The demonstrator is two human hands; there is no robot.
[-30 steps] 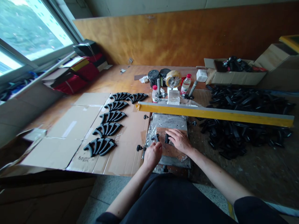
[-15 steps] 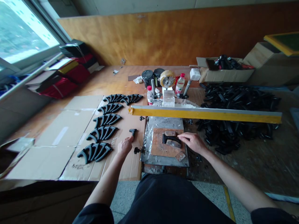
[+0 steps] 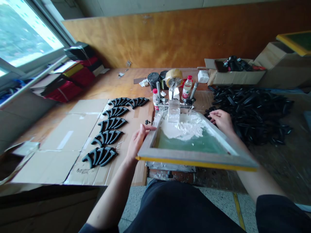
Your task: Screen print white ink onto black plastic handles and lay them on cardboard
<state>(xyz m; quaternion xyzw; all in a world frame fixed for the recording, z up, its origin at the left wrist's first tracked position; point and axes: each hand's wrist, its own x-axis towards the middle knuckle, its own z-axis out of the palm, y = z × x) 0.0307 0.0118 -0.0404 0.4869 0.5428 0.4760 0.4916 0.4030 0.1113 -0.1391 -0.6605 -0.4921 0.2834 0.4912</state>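
Note:
A wooden screen-printing frame (image 3: 194,157) with a yellow-edged near rail lies tilted low over the press bed. My left hand (image 3: 139,140) grips its left rail, and my right hand (image 3: 220,119) holds its far right rail. Through the frame shows a green mesh (image 3: 191,145), with a thick smear of white ink (image 3: 182,129) across its far part. The frame hides the bed and whatever lies on it. Left of my left hand, black curved plastic pieces (image 3: 107,137) lie in stacked rows on flattened cardboard (image 3: 48,165).
A large heap of black pieces (image 3: 250,110) lies right of the frame. Beyond it stand ink tins (image 3: 153,81), a tape roll (image 3: 174,77), a water bottle (image 3: 187,88) and a cardboard box (image 3: 233,77). A clamp knob (image 3: 147,122) projects from the press's left side.
The frame has swung down from a raised, edge-on position to cover the bed. Both hands have moved onto it. The black piece near my left hand no longer shows.

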